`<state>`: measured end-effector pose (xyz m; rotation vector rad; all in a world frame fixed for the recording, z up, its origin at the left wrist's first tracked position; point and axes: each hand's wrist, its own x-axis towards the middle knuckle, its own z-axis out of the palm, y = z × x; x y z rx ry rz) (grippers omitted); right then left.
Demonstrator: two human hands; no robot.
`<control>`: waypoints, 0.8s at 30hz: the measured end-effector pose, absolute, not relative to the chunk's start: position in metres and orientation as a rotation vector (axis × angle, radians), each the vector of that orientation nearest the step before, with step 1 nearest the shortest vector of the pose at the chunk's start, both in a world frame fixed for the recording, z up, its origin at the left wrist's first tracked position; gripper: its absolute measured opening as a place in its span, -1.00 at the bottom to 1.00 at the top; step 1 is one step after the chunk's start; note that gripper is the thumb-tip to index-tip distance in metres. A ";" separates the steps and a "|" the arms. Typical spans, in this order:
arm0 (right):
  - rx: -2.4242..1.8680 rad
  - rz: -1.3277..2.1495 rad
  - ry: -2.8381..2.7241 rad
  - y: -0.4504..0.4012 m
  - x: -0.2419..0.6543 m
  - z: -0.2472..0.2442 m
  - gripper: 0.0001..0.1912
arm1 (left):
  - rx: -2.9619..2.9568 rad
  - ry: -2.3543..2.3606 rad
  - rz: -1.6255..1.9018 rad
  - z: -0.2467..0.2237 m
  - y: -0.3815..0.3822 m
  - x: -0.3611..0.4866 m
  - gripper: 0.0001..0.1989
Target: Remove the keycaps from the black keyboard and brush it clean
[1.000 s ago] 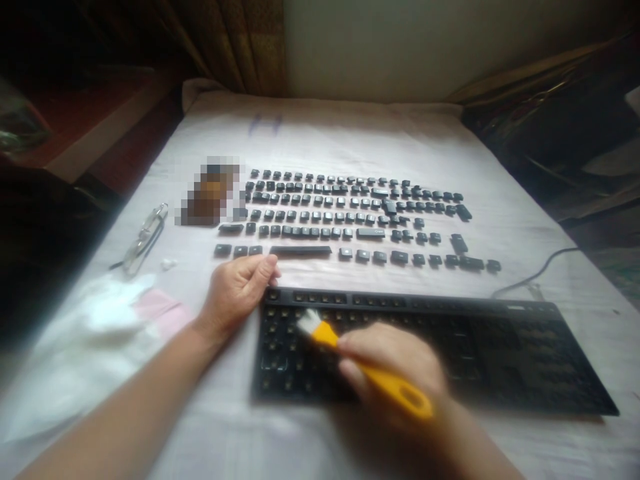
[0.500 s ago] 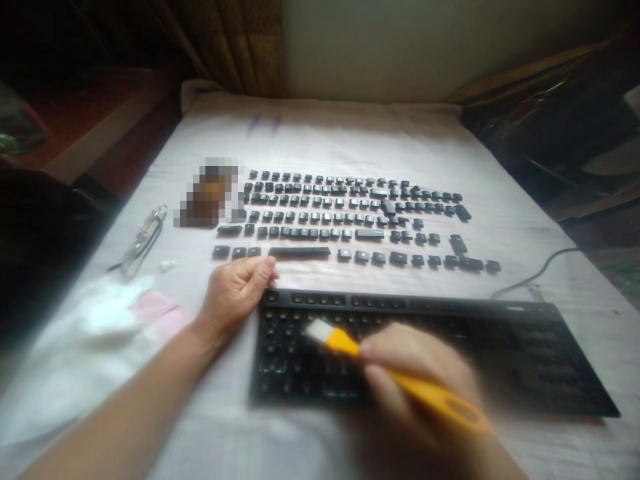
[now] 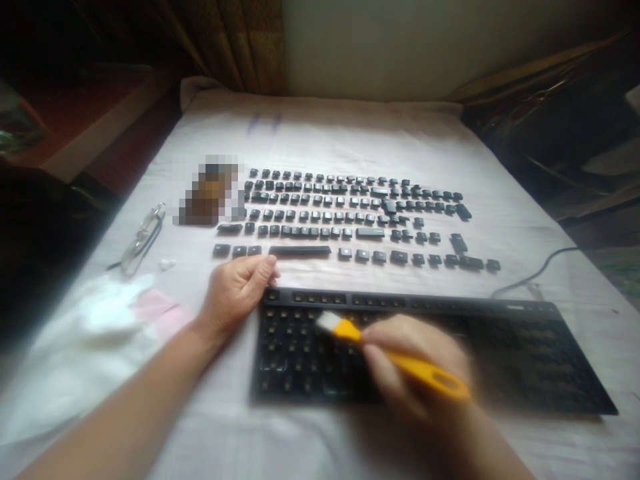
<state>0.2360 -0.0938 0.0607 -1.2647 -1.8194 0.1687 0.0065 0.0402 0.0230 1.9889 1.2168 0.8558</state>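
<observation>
Black keyboard [image 3: 510, 347] laid flat on pale cloth [image 3: 350, 143]; its upper left corner is met by the curled left hand [image 3: 233, 290], presumably as a brace. Whether it is pinched cannot be told. Yellow brush [image 3: 413, 369] is pinched in the right hand [image 3: 430, 343], bristles leftward, apparently for fine control. Loose keycaps [image 3: 370, 233] are ranged beyond in rows, seemingly for order.

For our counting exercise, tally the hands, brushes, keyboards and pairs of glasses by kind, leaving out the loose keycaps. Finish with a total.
Hands: 2 (left hand, right hand)
Brush: 1
Keyboard: 1
Pair of glasses: 1
Total: 5
</observation>
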 end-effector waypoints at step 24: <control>-1.252 0.279 -1.805 -0.098 0.237 0.065 -0.84 | 1.995 1.225 0.854 0.023 0.040 0.006 -0.64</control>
